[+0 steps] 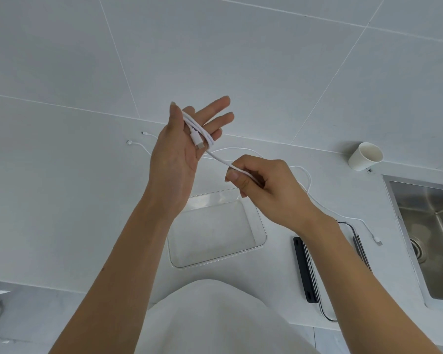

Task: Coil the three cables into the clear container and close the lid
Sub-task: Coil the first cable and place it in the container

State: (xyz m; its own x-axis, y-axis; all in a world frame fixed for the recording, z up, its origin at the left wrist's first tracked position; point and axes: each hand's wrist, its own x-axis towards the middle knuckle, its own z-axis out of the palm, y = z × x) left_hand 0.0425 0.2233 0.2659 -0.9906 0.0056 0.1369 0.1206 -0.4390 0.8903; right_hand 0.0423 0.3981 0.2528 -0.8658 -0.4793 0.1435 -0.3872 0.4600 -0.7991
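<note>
My left hand (182,146) is raised above the counter, palm toward me, fingers straight. A white cable (216,157) is wound in several loops around those fingers, its plug lying on the palm. My right hand (264,185) pinches the same cable just below and right of the coil; the rest trails down to the counter and ends in a plug (377,240). The open clear container (264,238) stands under my hands, with nothing seen inside. Its clear lid with black clips (306,269) lies to the right, partly hidden by my right forearm. Two more white cable ends (128,142) lie at the back left.
A white paper cup (365,155) stands at the back right by the tiled wall. A steel sink (432,238) is set into the counter at the far right. The counter's front edge runs just before my body.
</note>
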